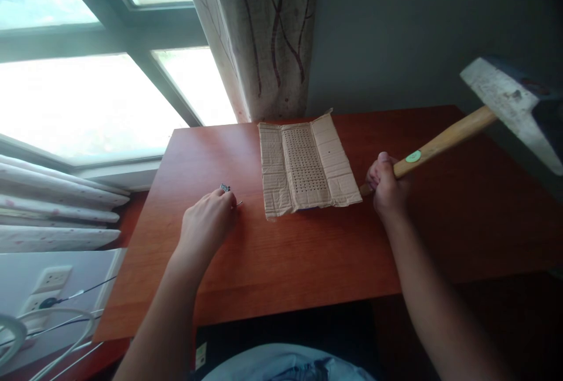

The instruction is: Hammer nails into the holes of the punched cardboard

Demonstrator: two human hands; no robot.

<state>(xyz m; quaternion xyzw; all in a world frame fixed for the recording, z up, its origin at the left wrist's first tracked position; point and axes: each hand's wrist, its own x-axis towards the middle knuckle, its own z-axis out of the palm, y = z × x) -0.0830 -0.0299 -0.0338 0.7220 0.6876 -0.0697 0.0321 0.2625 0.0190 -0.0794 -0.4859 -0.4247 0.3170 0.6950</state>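
My right hand [389,187] is wrapped round the wooden handle of a hammer [448,133]. The hammer's large, worn metal head is raised at the upper right, and a green oval sticker shows on the handle. At the left of the table, my left hand [206,223] is closed, palm down. A small dark ridged piece [224,187] shows beyond its knuckles, and a thin metal tip [240,203] pokes out by the fingertips; what the fingers grip is mostly hidden. Between my hands lies a creased cardboard sheet [275,176] with rows of small holes in its middle panel.
The reddish-brown wooden table [281,269] stands against a dark wall [387,35]. Bright windows [79,99] and a patterned curtain [272,35] are behind it. A wall socket [53,278] with plugged-in cables is at the lower left.
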